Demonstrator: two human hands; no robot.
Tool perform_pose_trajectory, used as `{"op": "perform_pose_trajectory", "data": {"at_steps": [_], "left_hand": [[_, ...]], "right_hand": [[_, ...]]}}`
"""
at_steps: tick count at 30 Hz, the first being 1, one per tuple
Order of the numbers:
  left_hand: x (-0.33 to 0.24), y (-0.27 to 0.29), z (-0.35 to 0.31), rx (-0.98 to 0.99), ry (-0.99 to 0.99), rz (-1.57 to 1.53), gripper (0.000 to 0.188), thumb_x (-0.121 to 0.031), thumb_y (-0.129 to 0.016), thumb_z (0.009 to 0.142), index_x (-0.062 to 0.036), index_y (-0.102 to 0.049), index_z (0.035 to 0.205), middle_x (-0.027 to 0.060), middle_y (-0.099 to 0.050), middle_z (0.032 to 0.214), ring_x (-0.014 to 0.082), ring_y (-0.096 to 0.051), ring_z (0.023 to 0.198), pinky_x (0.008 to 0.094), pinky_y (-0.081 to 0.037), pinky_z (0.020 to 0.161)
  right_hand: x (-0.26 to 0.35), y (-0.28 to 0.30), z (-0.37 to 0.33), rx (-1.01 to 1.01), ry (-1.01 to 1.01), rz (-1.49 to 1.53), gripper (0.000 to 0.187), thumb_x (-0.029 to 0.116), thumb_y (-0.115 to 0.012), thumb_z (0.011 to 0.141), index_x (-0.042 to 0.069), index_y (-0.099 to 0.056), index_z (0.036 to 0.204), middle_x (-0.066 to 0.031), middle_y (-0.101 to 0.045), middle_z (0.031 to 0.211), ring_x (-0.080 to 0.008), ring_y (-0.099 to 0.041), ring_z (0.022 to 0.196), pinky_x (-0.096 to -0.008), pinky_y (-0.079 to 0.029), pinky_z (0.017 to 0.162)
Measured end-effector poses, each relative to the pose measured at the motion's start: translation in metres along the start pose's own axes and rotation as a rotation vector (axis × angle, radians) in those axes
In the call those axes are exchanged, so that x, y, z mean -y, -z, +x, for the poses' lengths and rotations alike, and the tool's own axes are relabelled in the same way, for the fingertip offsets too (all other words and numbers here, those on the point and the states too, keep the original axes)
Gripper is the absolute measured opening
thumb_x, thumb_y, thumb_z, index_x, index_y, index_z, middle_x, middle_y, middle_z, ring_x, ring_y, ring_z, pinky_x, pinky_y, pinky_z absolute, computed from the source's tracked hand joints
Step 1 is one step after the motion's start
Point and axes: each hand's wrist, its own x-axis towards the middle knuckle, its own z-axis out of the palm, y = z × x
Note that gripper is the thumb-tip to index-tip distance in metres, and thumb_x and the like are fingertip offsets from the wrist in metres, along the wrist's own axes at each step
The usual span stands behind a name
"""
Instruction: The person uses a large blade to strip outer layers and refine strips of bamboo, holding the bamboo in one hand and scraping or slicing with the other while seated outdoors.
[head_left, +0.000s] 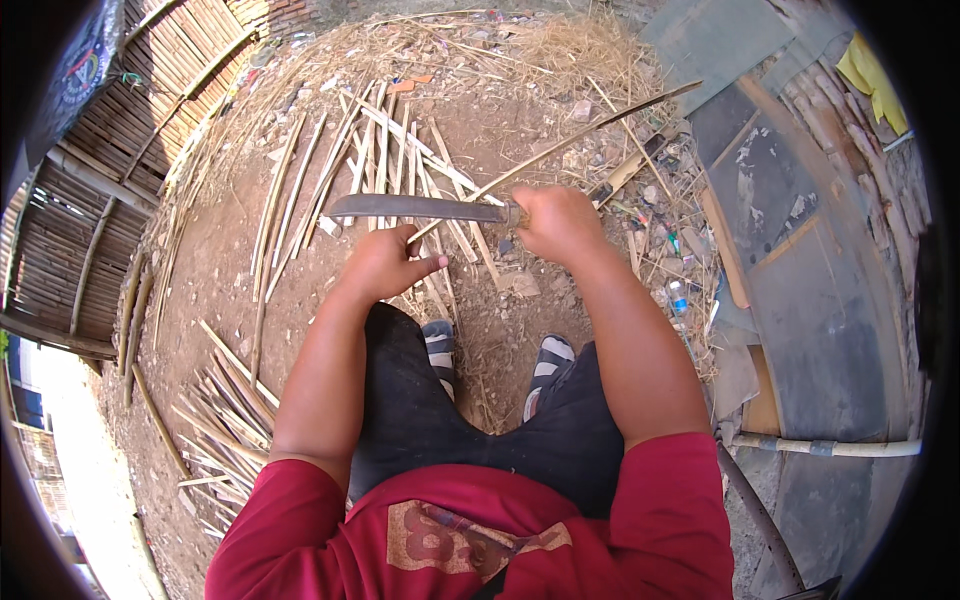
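Note:
In my right hand is the handle of a machete. Its dark, long blade points left and lies level across the space in front of me. My left hand is just below the blade, thumb out, closed on the near end of a long bamboo strip. That strip slants up to the right, pale at first and dark toward its far tip. It crosses the blade between my hands; whether the two touch, I cannot tell.
Split bamboo strips lie spread on the dirt ahead, and another pile sits at my left. Dark boards line the right side, with litter along them. A woven bamboo wall stands at upper left. My sandalled feet are below my hands.

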Motion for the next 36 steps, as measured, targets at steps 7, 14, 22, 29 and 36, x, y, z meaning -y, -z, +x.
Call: {"op": "perform_pose_trajectory", "data": {"at_steps": [7, 14, 22, 29, 36], "left_hand": [[0.021, 0.000, 0.010, -0.059, 0.004, -0.028, 0.058, -0.056, -0.085, 0.079, -0.0036, -0.062, 0.079, 0.0123, -0.063, 0.067, 0.0282, -0.064, 0.064, 0.0411, -0.052, 0.066], [0.012, -0.002, 0.005, 0.034, -0.042, 0.000, 0.057, -0.055, -0.086, 0.078, -0.0026, -0.063, 0.080, 0.0135, -0.064, 0.068, 0.0296, -0.064, 0.066, 0.0424, -0.052, 0.066], [0.014, 0.000, 0.006, 0.039, -0.004, -0.003, 0.055, -0.051, -0.087, 0.079, -0.0031, -0.061, 0.077, 0.0119, -0.062, 0.066, 0.0272, -0.061, 0.063, 0.0416, -0.051, 0.064], [0.006, 0.030, -0.010, 0.036, 0.011, -0.084, 0.046, -0.042, -0.087, 0.084, -0.0023, -0.064, 0.090, 0.0003, -0.056, 0.067, 0.0129, -0.051, 0.062, 0.0344, -0.044, 0.058], [0.007, 0.076, -0.032, 0.325, 0.061, -0.458, 0.041, -0.038, -0.088, 0.086, -0.0105, -0.058, 0.080, -0.0072, -0.049, 0.067, 0.0075, -0.044, 0.061, 0.0279, -0.035, 0.055]], "right_hand": [[-0.031, -0.009, 0.006, -0.184, -0.253, 0.278, 0.043, 0.021, -0.076, 0.083, 0.012, -0.071, 0.125, -0.0189, -0.075, 0.099, -0.0383, -0.072, 0.095, -0.0483, -0.057, 0.085], [-0.043, -0.003, 0.004, -0.143, -0.347, 0.205, 0.043, 0.021, -0.075, 0.085, 0.013, -0.070, 0.127, -0.0211, -0.075, 0.101, -0.0387, -0.072, 0.096, -0.0478, -0.057, 0.086], [-0.039, -0.010, 0.000, -0.106, -0.283, 0.254, 0.040, 0.022, -0.073, 0.086, 0.017, -0.072, 0.126, -0.0189, -0.075, 0.099, -0.0378, -0.072, 0.095, -0.0476, -0.057, 0.086], [-0.088, 0.004, -0.009, -0.441, -0.471, 0.337, 0.049, 0.026, -0.077, 0.086, 0.004, -0.068, 0.129, -0.0254, -0.074, 0.097, -0.0401, -0.073, 0.093, -0.0454, -0.057, 0.083], [-0.047, 0.049, -0.022, -0.316, -0.236, 0.156, 0.048, 0.022, -0.078, 0.083, 0.008, -0.070, 0.128, -0.0208, -0.075, 0.099, -0.0389, -0.072, 0.094, -0.0472, -0.058, 0.083]]}}
